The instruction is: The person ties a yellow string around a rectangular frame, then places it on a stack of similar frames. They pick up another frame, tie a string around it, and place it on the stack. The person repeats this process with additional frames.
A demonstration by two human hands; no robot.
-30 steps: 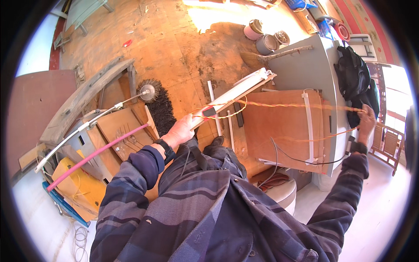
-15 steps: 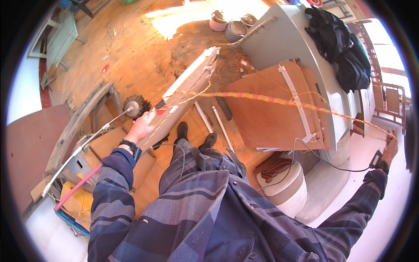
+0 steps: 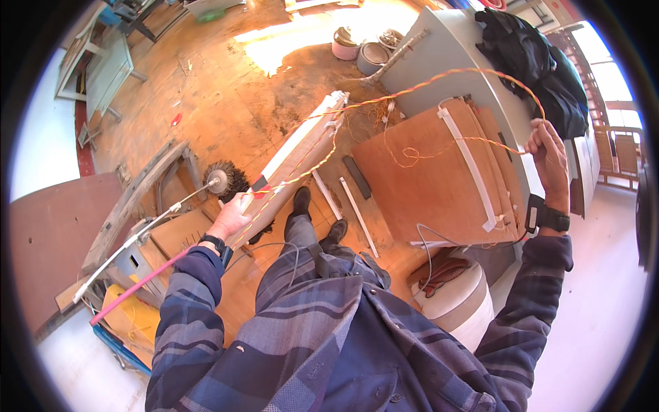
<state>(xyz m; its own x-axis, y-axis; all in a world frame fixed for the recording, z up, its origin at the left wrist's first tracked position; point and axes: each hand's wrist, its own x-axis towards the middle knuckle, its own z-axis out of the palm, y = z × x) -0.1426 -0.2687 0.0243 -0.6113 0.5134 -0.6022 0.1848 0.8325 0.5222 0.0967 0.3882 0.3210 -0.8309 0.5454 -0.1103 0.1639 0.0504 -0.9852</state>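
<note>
The left hand (image 3: 230, 218) has its fingers wrapped around the near end of a long white plastic conduit channel (image 3: 295, 147), which slants away over the wooden floor (image 3: 226, 89). A thin twisted orange-and-yellow wire (image 3: 439, 77) runs from that end along the channel, then arcs high across to the raised right hand (image 3: 549, 161), whose fingers pinch it. Below the wire's arc a brown plywood board (image 3: 425, 185) leans beside a grey cabinet (image 3: 453, 48). A round wire brush (image 3: 223, 182) lies just beside the left hand.
</note>
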